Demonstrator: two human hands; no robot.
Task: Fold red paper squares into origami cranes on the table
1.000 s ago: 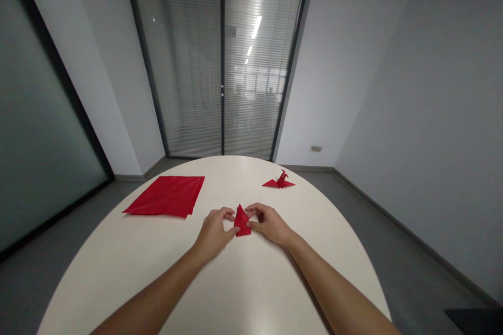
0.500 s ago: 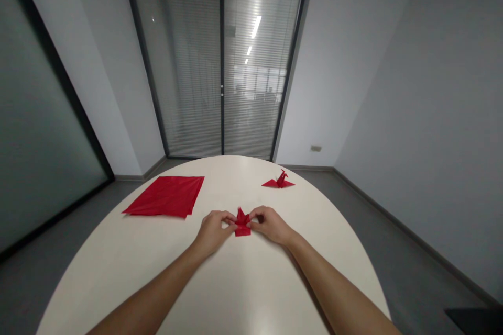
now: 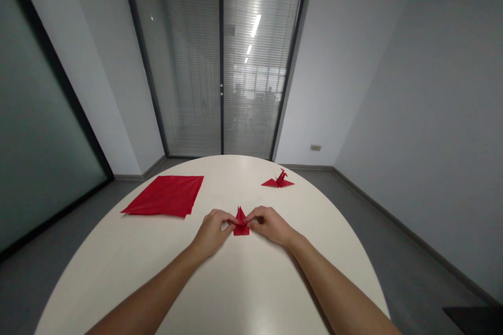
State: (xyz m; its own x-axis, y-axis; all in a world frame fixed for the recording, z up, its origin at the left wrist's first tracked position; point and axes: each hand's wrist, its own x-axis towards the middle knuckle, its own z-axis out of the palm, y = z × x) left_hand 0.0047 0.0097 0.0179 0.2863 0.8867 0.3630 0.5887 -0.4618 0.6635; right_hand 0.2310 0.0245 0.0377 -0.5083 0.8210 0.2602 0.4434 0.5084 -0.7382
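A small folded piece of red origami paper (image 3: pixel 241 230) rests on the table between my hands, its narrow points facing away from me. My left hand (image 3: pixel 214 230) pinches its left side between thumb and fingers. On the opposite side, my right hand (image 3: pixel 270 225) pinches it the same way, with the index finger reaching toward the middle. The fingertips cover parts of the folds. Farther back on the right stands a finished red paper crane (image 3: pixel 280 180) with its wings spread, touched by neither hand.
A stack of red paper sheets (image 3: pixel 165 196) lies at the left of the round white table (image 3: pixel 243 288). Beyond the table's far edge are a glass door with blinds (image 3: pixel 251 115) and white walls. A dark object (image 3: pixel 471 319) shows at the lower right.
My fingertips have drawn closer together over the red paper. Its side flaps have come inward, so the upper part looks narrower. The crane and the sheets stay where they were.
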